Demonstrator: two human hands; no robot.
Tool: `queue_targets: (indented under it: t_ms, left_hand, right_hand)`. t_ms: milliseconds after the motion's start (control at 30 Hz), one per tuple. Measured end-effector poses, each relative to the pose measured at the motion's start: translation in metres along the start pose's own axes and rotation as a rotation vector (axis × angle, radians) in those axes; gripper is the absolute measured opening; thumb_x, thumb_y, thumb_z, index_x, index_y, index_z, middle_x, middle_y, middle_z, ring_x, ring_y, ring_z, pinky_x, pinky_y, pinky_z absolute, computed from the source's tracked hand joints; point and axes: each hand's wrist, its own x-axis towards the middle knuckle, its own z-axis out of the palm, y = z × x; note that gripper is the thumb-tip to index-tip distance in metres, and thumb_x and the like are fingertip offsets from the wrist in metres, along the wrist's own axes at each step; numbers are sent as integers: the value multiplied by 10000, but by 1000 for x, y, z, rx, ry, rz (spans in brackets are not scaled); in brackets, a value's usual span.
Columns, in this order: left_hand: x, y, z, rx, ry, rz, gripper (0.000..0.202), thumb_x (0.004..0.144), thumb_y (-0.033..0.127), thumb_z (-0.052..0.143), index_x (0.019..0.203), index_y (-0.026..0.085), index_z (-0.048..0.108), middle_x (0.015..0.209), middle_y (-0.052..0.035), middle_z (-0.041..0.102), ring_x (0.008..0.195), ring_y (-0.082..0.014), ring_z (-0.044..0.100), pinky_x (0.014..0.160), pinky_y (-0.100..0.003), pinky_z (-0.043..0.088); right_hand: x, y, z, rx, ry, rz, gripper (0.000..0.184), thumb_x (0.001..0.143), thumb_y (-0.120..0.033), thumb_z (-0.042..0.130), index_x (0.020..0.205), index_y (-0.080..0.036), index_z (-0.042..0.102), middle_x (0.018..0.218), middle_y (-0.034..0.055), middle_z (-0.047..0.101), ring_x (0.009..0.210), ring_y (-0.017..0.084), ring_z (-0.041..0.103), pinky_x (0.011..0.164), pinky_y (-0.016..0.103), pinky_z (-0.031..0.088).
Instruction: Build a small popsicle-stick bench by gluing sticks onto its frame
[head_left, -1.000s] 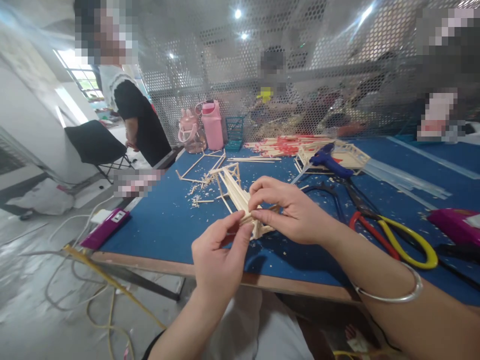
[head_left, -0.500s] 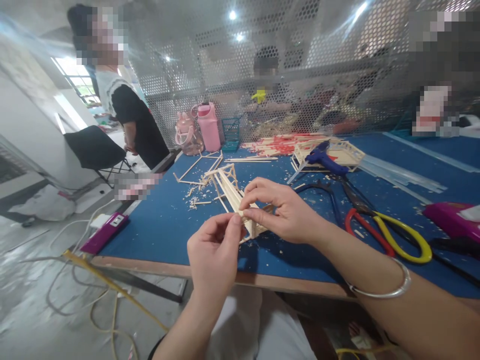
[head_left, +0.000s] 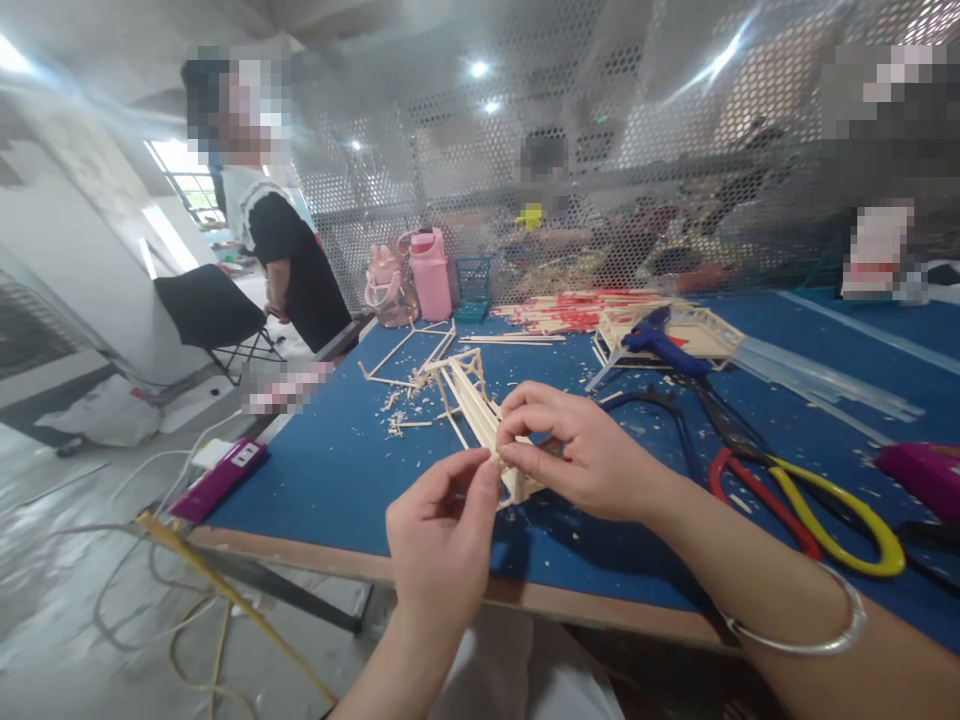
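Observation:
A long, narrow model of pale wooden sticks [head_left: 469, 405] rests on the blue table, its far end showing a bent stick frame. At its near end, the fingertips of both hands meet and partly cover it. My left hand [head_left: 444, 525] is closed in a pinch of thumb and forefinger; whatever is between them is too small to make out. From the right, my right hand [head_left: 574, 445] bends its fingers over the model, thumb and forefinger pinched on its near part.
Scissors with red and yellow handles [head_left: 836, 520], dark-blue-handled pliers [head_left: 686, 430] and a blue glue gun [head_left: 664, 345] lie to the right. Behind are red-tipped sticks [head_left: 577, 308] and pink bottles [head_left: 431, 275]. A purple power strip [head_left: 221, 480] sits at the left edge. A person [head_left: 296, 260] stands beyond.
The view has shifted a little, so everything appears slightly lower and further right. Both hands stay pinched together at the near end of the stick model.

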Motion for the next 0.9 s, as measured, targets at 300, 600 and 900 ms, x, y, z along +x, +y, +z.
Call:
queue_targets:
  t_ms: [300, 600, 900]
  left_hand:
    - [9, 8, 2, 101, -16, -123, 225, 683, 369, 661, 648, 147, 683, 526, -19, 664, 456, -125, 602, 444, -203, 490]
    - [9, 11, 1, 35, -55, -91, 225, 694, 357, 647, 638, 141, 681, 526, -24, 659, 452, -129, 601, 438, -209, 504]
    - [3, -11, -12, 106, -84, 216, 228, 759, 305, 624, 934, 179, 697, 719, -36, 698, 566, -110, 627, 526, -193, 539]
  right_hand:
    - [-2, 5, -4, 94, 13, 57, 172, 856, -138, 471, 905, -186, 628, 858, 34, 595, 781, 116, 557, 715, 258, 452]
    - [-3, 3, -4, -32, 17, -45, 107, 794, -197, 608, 860, -202, 693, 771, 22, 576, 699, 113, 547, 633, 242, 456]
    - [-4, 2, -5, -76, -2, -96, 122, 817, -200, 585, 887, -179, 683, 766, 38, 617, 695, 117, 570, 623, 236, 468]
